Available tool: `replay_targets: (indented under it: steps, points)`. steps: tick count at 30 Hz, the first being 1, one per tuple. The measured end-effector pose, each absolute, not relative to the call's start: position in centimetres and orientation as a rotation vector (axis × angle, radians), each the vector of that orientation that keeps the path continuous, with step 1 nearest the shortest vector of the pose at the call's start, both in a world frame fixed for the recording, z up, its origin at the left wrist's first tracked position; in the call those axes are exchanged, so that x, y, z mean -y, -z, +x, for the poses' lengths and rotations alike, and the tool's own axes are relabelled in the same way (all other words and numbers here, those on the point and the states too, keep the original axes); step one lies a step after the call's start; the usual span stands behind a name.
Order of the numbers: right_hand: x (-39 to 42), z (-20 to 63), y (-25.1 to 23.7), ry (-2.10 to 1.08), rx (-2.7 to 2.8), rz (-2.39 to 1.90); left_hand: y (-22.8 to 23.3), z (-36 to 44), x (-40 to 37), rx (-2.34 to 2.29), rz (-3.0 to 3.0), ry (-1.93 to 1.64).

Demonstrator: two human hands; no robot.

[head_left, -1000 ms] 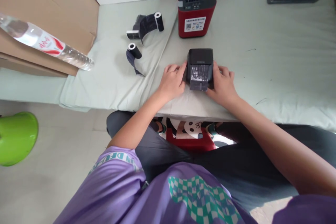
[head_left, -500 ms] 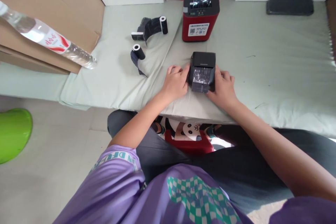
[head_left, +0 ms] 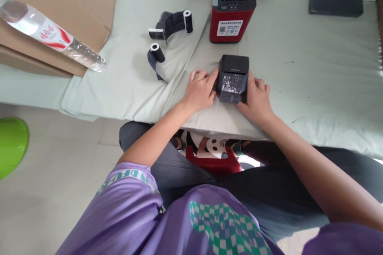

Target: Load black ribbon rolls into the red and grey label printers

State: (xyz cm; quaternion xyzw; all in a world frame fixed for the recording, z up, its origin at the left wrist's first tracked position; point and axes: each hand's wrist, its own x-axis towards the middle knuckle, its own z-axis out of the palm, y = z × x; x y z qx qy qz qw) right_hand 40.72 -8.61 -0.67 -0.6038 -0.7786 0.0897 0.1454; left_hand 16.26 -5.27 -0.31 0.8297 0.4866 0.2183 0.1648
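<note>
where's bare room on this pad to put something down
Widest bare patch: right of the small black printer and red printer, below the flat black bar. Crowded on the left around the paper rolls and bottle.

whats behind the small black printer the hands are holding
Directly behind the small black printer stands a red and black machine on the pale green mat, apart from it. The left hand and right hand cover the printer's sides.
</note>
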Motion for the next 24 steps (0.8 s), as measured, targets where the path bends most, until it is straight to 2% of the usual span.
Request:
replay_targets:
  steps: [13,20,24]
  points:
    - [8.5,40.9,0.8,-0.288,2.218,-1.714,0.6,16.3,5.0,-1.416,2.283,-0.638]
    - [8.4,42.5,1.5,-0.335,2.130,-1.403,-0.5,16.4,5.5,-1.442,2.262,-0.599]
    - [8.3,43.2,1.3,-0.367,2.054,-1.383,-0.6,16.5,5.5,-1.449,2.263,-0.590]
